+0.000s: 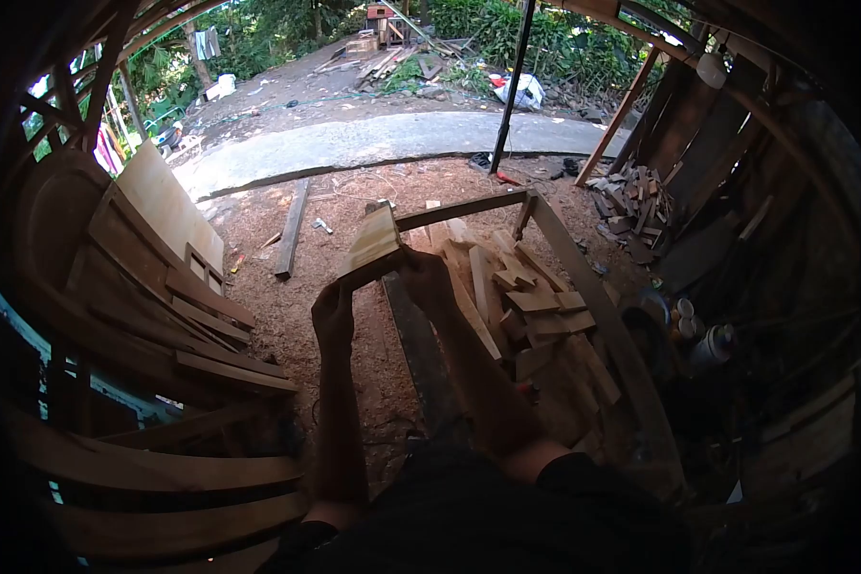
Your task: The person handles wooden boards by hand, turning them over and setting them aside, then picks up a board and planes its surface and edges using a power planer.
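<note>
Both my hands hold a short, pale wooden board (373, 239), raised in front of me and tilted. My left hand (333, 316) is closed on its near left corner. At the near right corner, my right hand (427, 278) grips the same board. Below it runs a long dark wooden beam (414, 349), partly hidden by my right forearm. To the right, a heap of cut wood pieces (536, 306) lies inside a wooden frame (598, 297).
Wood shavings (258, 220) cover the ground. A dark timber (294, 230) and a hammer-like tool (322, 226) lie ahead. Boards and panels (177, 206) lean at left. A black post (512, 96) stands ahead; scrap wood (636, 201) and cans (713, 344) are at right.
</note>
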Tool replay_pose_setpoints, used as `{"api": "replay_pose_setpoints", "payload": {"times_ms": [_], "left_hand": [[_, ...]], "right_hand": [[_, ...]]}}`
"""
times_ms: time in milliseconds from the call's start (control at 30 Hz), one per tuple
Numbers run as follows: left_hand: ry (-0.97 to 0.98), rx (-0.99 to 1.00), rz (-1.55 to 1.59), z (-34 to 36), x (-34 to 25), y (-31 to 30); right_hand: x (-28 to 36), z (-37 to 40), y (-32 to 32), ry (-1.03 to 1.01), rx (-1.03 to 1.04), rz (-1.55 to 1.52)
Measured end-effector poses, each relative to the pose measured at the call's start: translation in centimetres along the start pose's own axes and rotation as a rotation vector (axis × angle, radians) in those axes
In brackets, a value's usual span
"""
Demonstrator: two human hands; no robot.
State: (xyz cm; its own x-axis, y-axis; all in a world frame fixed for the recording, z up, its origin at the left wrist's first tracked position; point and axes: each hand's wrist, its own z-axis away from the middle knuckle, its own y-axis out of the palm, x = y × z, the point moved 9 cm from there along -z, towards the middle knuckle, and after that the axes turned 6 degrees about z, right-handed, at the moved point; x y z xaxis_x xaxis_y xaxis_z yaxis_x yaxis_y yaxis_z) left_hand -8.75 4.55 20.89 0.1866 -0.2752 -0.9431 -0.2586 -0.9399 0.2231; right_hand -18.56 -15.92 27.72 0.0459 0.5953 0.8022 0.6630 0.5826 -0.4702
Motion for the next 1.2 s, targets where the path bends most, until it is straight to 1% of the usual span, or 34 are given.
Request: {"api": "replay_pose_setpoints", "payload": {"times_ms": [133, 233, 367, 433, 533, 600, 733, 800, 833, 900, 933, 1000, 1033, 1100, 1133, 1200], "left_hand": [[-0.014, -0.006, -0.07, 0.3, -0.6, -0.3], [-0.071, -0.003, -0.093, 0.4, -0.5, -0.3], [-0.047, -0.005, -0.092, 0.2, -0.8, 0.0], [-0.046, -0.018, -0.085, -0.1, 0.0, 0.1], [-0.024, -0.012, -0.03, -0.3, 0.3, 0.2], [-0.04, -0.054, -0.218, -0.5, 0.1, 0.0], [0.005, -0.068, -0.217, 0.3, -1.0, 0.4], [-0.068, -0.042, -0.252, 0.6, -0.7, 0.4], [-0.073, -0.043, -0.256, 0.7, -0.5, 0.2], [-0.046, -0.024, -0.216, 0.8, -0.4, 0.2], [-0.055, -0.025, -0.216, 1.0, -0.2, 0.1], [-0.023, 0.003, -0.181, 1.5, 0.0, -0.2], [-0.028, -0.008, -0.183, 1.5, 0.5, -0.4], [0.014, -0.033, -0.054, 1.4, 0.7, -0.7], [0.014, -0.043, -0.056, 1.2, 0.7, -1.1], [-0.024, 0.032, -0.083, 0.8, 0.7, -0.9]], "right_hand": [[0.7, 0.1, 0.0, -0.007, 0.014, -0.007], [0.6, -0.2, 0.4, 0.001, 0.017, -0.008], [0.4, -0.8, 0.4, 0.007, 0.009, 0.017], [0.8, -1.0, 0.1, -0.004, 0.006, 0.023], [0.5, -1.2, 0.1, -0.006, 0.009, -0.028], [0.6, -1.7, 0.1, -0.028, -0.007, -0.014], [0.1, -1.6, -0.1, 0.002, -0.01, -0.028], [-0.4, -1.7, 0.2, 0.01, 0.006, -0.014], [-0.7, -1.7, 0.5, 0.015, 0.01, -0.015], [-0.4, -2.0, 0.6, -0.051, -0.025, -0.083], [-0.3, -2.0, 0.8, -0.07, 0.004, -0.061], [-0.4, -1.6, 1.1, -0.049, 0.02, -0.064], [-0.2, -1.5, 1.4, -0.038, 0.026, -0.072], [0.3, -1.2, 1.5, -0.026, 0.028, -0.06], [0.6, -1.1, 1.3, -0.013, 0.017, -0.047], [1.0, -1.4, 1.1, -0.016, 0.028, -0.074]]}}
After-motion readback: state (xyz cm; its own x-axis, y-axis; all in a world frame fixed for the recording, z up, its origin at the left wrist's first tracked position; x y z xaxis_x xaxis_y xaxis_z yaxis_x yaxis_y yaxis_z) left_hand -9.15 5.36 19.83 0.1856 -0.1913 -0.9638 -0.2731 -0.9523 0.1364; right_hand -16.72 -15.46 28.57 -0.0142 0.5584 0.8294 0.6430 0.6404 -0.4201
